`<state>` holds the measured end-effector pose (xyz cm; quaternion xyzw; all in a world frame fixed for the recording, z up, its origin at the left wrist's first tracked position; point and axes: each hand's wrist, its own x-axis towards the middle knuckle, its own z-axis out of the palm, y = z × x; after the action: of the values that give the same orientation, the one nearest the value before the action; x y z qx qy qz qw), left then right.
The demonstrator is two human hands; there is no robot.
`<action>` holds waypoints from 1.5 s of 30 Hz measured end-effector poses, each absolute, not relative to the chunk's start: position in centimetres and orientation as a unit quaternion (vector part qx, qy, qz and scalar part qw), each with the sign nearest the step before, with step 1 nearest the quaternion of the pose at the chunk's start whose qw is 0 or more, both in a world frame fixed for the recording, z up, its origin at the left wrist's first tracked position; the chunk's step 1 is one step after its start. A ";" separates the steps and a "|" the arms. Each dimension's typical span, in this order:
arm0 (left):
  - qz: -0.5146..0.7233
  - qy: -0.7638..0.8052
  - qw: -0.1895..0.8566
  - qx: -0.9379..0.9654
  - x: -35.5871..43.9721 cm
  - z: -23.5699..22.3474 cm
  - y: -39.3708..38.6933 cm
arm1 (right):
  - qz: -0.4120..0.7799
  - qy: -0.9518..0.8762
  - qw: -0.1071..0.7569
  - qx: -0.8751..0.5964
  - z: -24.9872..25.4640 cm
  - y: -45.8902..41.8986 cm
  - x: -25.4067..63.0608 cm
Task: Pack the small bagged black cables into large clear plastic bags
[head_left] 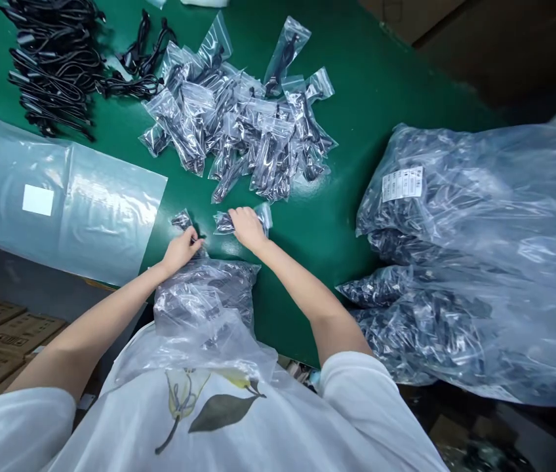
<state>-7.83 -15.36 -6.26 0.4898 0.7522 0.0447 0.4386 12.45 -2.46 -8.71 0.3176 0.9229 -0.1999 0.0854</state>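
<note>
My left hand (180, 252) is closed on a small clear zip bag (182, 220) with a dark cable inside, just beyond a larger clear bag. That larger plastic bag (206, 295) lies at the table's front edge against my shirt, with dark contents showing through. To the right, my right hand (247, 228) has its fingers curled over another small zip bag (223, 223) with a black cable in it. This bag rests on the green table, its clear end showing past the hand. Farther back lies a heap of similar bagged cables (253, 124).
Bundled black cables (56, 59) are stacked at the back left. A flat clear bag with a white label (38, 200) lies on the left. Big filled plastic bags (479, 262) take up the right side. Cardboard boxes (17, 334) stand below the table at left.
</note>
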 end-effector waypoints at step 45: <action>0.364 0.477 0.758 0.258 -0.9 4.0 -9.1 | -0.706 0.302 -0.371 0.522 3.7 -9.4 13.6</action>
<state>-0.93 -9.07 4.02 0.2578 0.4765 0.3635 0.7578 13.65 -9.40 3.73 0.5222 0.3015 -0.7062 -0.3711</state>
